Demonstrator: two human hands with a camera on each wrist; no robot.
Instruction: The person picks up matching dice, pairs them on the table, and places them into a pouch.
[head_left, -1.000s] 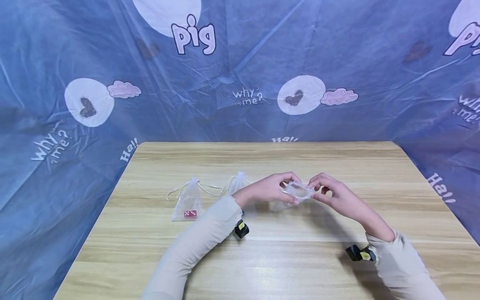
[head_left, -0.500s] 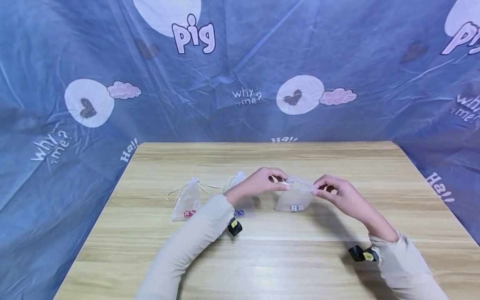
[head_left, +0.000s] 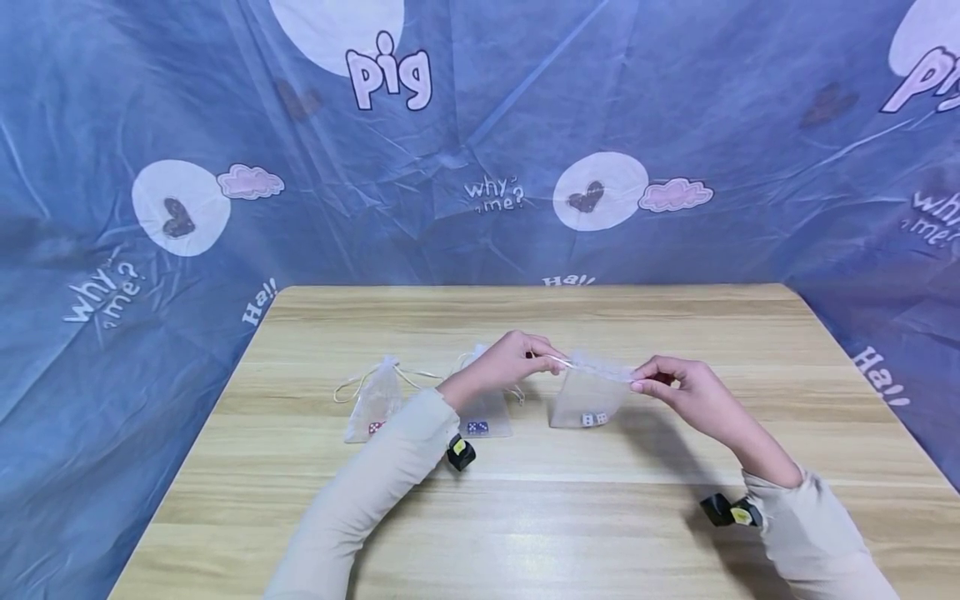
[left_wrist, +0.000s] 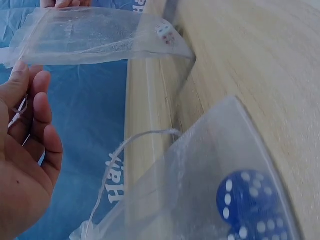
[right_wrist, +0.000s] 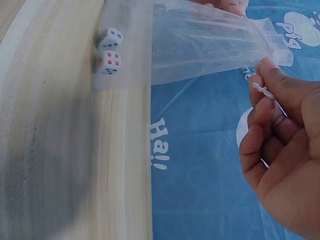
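A sheer white drawstring bag (head_left: pixel 588 396) is stretched between my two hands, its lower end close over the table. Inside at the bottom lie two white dice (right_wrist: pixel 111 62) with coloured pips. My left hand (head_left: pixel 508 365) pinches the left end of its mouth and cord between thumb and index finger; in the left wrist view its other fingers curl loosely. At the opposite end, thumb and index finger of my right hand (head_left: pixel 682 393) pinch the mouth, and a knotted cord end (right_wrist: pixel 263 90) pokes out between the fingers.
Left of the held bag lies a similar bag (head_left: pixel 489 408) with blue dice (head_left: pixel 477 427), partly behind my left hand. Further left another bag (head_left: pixel 375 400) holds red dice (head_left: pixel 377 427), partly covered by my sleeve. A blue printed cloth (head_left: pixel 450 233) hangs behind the wooden table (head_left: pixel 525 533).
My hands have moved apart, the left one going leftward. The bag's mouth, round and open earlier, is now drawn out flat and narrow. The white dice and the blue dice have come into view.
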